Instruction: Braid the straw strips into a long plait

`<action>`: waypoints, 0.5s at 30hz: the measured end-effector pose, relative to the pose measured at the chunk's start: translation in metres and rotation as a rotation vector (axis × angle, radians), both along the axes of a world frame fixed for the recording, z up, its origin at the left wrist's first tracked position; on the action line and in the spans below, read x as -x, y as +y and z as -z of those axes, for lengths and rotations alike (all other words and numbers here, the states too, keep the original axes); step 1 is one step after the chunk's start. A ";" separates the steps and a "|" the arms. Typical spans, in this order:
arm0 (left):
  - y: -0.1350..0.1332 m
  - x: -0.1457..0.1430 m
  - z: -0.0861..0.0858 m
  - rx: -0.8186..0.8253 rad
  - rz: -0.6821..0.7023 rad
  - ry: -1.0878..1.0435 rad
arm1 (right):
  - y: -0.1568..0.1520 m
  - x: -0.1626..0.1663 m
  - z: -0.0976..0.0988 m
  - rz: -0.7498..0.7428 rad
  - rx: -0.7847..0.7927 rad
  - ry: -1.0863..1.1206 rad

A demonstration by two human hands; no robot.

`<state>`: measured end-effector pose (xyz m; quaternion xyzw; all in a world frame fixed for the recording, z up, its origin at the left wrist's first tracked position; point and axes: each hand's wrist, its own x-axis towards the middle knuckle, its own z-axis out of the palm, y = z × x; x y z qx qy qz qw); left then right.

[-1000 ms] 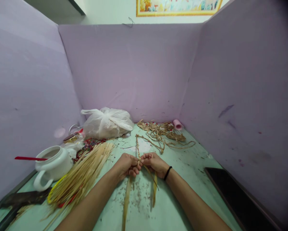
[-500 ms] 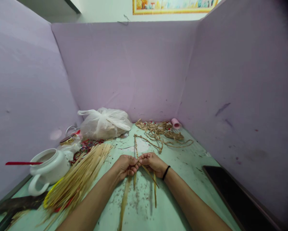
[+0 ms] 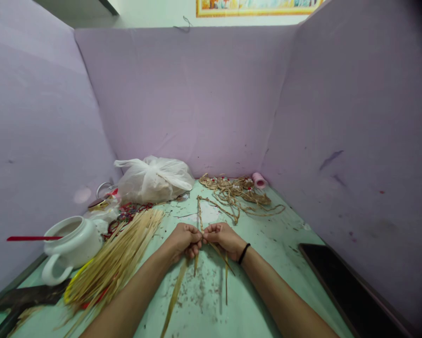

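Note:
A thin braid of straw-coloured plant fibre [image 3: 200, 216] runs away from me across the table, its near end between my two hands. My left hand [image 3: 185, 240] pinches the strands at that end, fingers closed. Fingertip to fingertip with it, my right hand [image 3: 223, 238], with a black band at the wrist, is pinched on strands too. A flat loose strand [image 3: 175, 295] hangs toward me below the left hand, and a thinner strand [image 3: 226, 281] hangs below the right. My fingers hide the exact crossing of the strands.
Left on the green table [image 3: 267, 281] are a bundle of dry straw [image 3: 126, 258], a white pot [image 3: 72, 249] with a red stick, and a tied plastic bag [image 3: 154, 180]. Further back lie tangled braided cord [image 3: 239, 192] and a pink spool [image 3: 259, 180]. A dark flat panel [image 3: 337, 281] lies right.
Both hands stay pinched at the braid's end, with a slight shift of the fingers. The long loose strand below my left hand has swung leftward.

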<state>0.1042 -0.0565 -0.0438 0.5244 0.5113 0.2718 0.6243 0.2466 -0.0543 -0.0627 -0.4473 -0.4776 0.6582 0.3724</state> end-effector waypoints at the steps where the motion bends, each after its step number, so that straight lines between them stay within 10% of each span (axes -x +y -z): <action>1: 0.000 0.001 -0.001 0.005 0.010 0.007 | 0.000 0.000 0.000 0.000 -0.026 -0.018; 15: 0.004 -0.006 0.024 -0.274 -0.146 0.254 | -0.007 0.004 -0.008 0.165 -0.415 -0.780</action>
